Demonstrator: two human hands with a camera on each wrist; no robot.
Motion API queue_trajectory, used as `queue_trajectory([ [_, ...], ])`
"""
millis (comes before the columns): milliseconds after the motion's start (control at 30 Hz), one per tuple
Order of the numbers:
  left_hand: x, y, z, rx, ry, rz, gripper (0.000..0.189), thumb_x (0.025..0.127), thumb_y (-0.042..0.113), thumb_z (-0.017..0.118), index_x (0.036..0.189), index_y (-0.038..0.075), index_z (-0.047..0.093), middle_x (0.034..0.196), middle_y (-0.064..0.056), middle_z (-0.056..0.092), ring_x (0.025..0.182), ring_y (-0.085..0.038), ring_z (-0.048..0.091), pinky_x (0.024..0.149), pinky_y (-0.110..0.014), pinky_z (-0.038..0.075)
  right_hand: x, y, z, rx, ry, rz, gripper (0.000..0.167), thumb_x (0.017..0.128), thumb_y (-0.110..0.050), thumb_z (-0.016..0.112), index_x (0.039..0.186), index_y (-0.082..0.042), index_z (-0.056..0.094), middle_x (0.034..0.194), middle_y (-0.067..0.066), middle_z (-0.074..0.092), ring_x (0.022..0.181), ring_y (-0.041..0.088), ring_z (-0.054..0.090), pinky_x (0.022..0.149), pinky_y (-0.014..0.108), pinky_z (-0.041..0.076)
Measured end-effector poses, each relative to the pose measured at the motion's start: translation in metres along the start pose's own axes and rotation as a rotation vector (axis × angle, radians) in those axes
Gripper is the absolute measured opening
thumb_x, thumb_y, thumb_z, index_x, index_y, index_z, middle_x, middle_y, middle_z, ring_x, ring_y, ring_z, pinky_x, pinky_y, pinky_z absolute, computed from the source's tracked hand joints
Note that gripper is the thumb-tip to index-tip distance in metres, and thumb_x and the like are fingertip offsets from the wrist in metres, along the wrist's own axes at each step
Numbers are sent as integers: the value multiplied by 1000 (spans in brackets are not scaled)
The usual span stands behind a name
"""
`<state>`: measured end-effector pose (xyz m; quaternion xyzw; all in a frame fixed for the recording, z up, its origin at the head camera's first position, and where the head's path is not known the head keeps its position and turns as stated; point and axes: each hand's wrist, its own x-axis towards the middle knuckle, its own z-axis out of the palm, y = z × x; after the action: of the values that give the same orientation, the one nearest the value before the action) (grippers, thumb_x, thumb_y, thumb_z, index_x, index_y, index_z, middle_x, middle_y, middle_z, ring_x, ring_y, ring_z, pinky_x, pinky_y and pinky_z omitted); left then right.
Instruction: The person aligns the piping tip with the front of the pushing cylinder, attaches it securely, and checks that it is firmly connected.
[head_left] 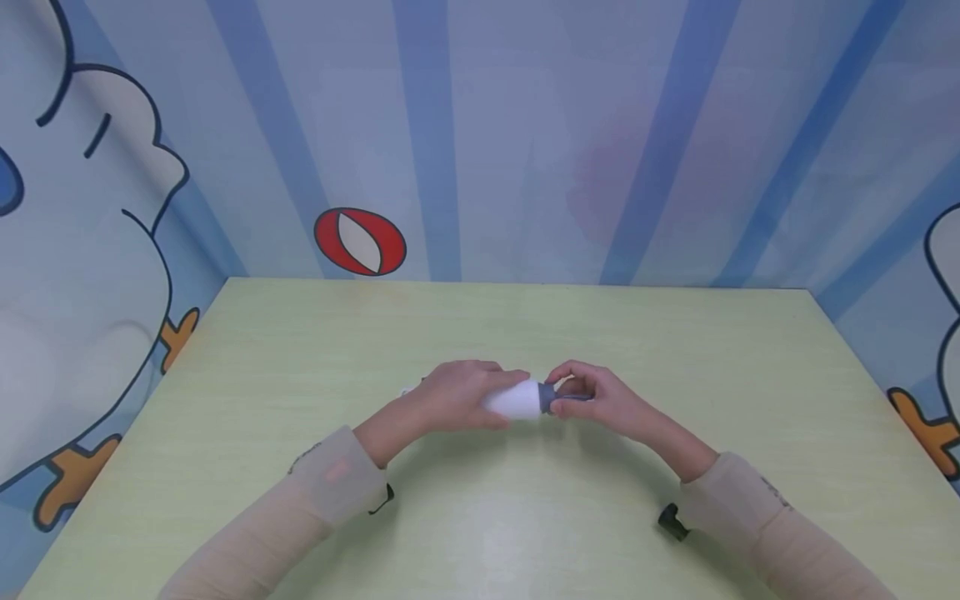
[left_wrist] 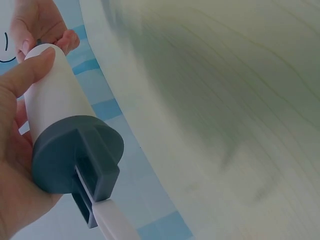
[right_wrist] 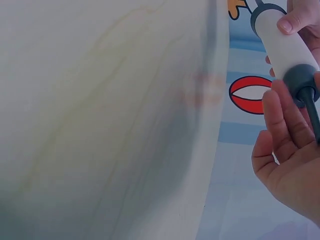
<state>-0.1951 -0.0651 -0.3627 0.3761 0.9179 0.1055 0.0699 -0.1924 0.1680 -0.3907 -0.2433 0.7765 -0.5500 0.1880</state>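
Note:
A white tube (head_left: 517, 401) with dark grey ends is held sideways above the table. My left hand (head_left: 459, 396) grips its body, thumb lying along the side. At the other end, my right hand (head_left: 603, 402) pinches the dark grey cap (head_left: 547, 398) between thumb and fingers. From this cap a thin dark rod (right_wrist: 310, 111) sticks out past my right palm. In the left wrist view, the opposite dark grey end (left_wrist: 55, 157) carries a forked bracket (left_wrist: 98, 162), with a flat white piece (left_wrist: 114, 219) extending from it. Whether the tube contains anything is hidden.
The pale green table (head_left: 480, 517) stretches under both arms. Behind it stands a blue striped wall panel (head_left: 510, 150) with a printed red and white ball (head_left: 360, 242). Cartoon-printed panels flank both sides. A small black part (head_left: 672, 522) hangs at the right sleeve.

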Motion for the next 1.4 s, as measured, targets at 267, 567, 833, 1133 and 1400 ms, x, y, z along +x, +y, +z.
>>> queue_trajectory([
  [267,-2,0,0,-43,-9,1,56,75,34,67,126,25,48,107,1,60,87,-12,54,71,-29,44,0,-1,3,-165,55,-99,27,77,-10,66,102,-4,55,90,9,56,75,16,50,62,25,45],
  [567,-3,5,-3,-28,-4,5,57,76,34,67,127,24,46,108,0,59,88,-13,54,71,-29,45,0,-2,3,6,28,-30,23,90,-15,50,105,2,51,82,17,62,69,22,60,68,36,49],
  [833,-3,3,-3,-26,-14,-17,58,75,36,67,128,25,46,109,0,59,89,-13,55,71,-30,45,0,-1,1,-108,47,-66,35,82,-13,62,113,-4,49,101,15,60,85,20,58,73,32,48],
  [1133,-3,3,-3,-49,-17,11,55,75,33,68,126,25,48,106,0,60,87,-12,54,72,-30,44,0,-2,5,-149,22,-87,24,79,-9,64,100,-6,54,89,8,56,77,20,51,66,27,46],
  [1400,-2,2,-1,-36,3,32,57,75,34,68,127,24,47,108,0,60,88,-13,55,72,-30,46,-1,-4,2,-63,3,4,29,87,-18,55,111,-1,52,94,18,61,80,23,59,71,39,49],
])
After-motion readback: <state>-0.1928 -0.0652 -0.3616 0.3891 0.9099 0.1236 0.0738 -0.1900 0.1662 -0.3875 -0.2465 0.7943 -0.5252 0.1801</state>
